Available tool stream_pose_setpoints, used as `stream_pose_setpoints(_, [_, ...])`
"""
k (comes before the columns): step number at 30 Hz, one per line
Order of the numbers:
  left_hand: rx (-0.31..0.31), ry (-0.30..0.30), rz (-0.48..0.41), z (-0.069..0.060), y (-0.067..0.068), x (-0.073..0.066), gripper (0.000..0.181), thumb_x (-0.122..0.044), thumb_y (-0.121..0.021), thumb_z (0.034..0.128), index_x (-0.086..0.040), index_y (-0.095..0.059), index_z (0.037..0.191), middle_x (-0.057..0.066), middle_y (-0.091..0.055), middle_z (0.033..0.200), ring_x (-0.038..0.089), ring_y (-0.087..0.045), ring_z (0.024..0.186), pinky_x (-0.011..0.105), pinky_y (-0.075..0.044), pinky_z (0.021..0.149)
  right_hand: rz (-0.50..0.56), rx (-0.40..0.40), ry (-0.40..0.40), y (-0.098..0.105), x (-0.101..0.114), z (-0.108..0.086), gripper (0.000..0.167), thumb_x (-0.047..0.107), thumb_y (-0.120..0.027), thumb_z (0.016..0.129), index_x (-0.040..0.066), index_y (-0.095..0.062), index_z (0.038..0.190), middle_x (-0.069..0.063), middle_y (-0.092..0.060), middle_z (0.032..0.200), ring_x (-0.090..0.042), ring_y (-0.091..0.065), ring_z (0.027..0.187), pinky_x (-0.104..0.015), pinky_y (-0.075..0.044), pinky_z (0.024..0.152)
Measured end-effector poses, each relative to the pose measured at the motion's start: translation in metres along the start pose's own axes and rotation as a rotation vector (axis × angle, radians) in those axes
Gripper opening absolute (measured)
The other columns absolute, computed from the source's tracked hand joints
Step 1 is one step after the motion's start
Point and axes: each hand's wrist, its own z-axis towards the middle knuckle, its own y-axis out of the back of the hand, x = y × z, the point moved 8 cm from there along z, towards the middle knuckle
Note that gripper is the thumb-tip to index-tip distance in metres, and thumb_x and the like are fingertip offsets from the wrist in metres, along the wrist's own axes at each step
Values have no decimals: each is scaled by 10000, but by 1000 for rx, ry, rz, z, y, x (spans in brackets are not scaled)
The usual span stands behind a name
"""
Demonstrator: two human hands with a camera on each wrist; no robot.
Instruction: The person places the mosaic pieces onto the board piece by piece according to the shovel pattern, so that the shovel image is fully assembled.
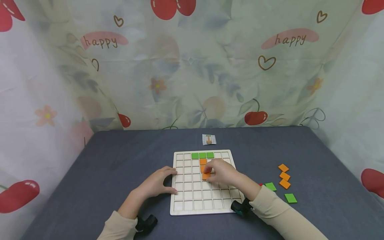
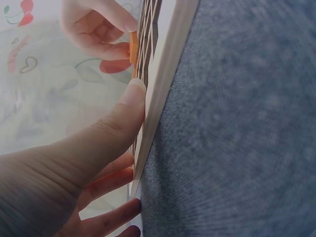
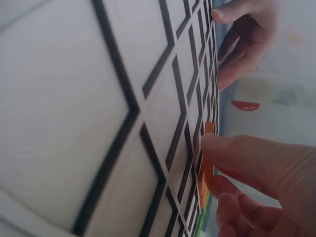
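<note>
A white gridded board lies on the dark cloth. In its top row are several green tiles, with orange tiles running down the column below the middle one. My right hand pinches an orange tile between thumb and finger at the low end of that column. From the right wrist view, this tile stands at the board surface. My left hand touches the board's left edge, its thumb on the rim and its fingers spread along the side.
Right of the board lie loose orange tiles and green tiles. A bit of red shows beside the right forearm, mostly hidden. A small printed card lies beyond the board. Patterned curtains enclose the table's back and sides.
</note>
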Motion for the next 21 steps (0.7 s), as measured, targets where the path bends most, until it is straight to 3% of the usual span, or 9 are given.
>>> stream_pose_setpoints(6, [-5,2,4,0,0,0,698,-370,-810,685,-19,-573,1238,136,-538,1298,306,-499,1227,473,-403,1027,-8,-12,-25,-2,0,-1,149,91,-743,770,97,-717,916,-18,-680,935,-202,-615,947,-360,-503,810])
stream_pose_setpoints(21, [-13,16,13,-1,0,1,681,-359,-814,683,-36,-580,1235,119,-542,1299,299,-501,1228,467,-403,1031,5,-28,-41,-3,-1,0,137,102,-749,766,122,-724,899,-12,-663,942,-186,-597,914,-340,-491,763])
